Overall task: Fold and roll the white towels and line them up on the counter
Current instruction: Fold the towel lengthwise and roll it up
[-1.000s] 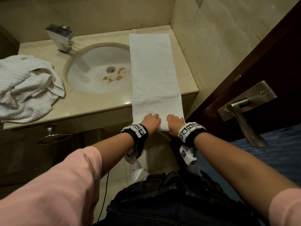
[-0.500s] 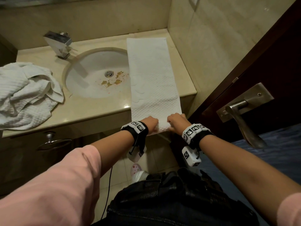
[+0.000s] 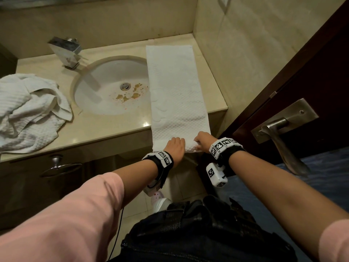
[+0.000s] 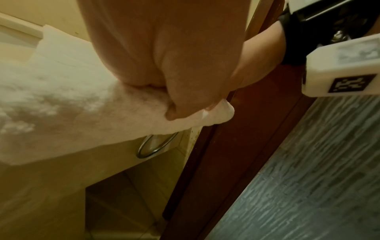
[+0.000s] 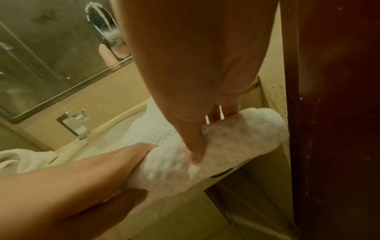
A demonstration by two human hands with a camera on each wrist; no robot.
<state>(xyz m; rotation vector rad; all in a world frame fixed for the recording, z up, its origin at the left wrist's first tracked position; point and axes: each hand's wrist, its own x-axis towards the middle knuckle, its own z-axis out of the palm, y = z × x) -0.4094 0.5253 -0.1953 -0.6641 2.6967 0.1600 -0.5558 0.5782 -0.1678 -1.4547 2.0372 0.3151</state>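
Towel lies folded along the tabletop, its near end curled into a starting roll gripped by left hand and right hand; roll evenly, keeping edges aligned.

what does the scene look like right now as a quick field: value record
towel being rolled: long folded towel flat on the counter, right of the sink, near end hanging past the edge and curled into a small roll
left hand: left hand grips the roll's left part
right hand: right hand grips the roll's right part
waiting towel: crumpled towel at the counter's left end
tap: tap behind the sink
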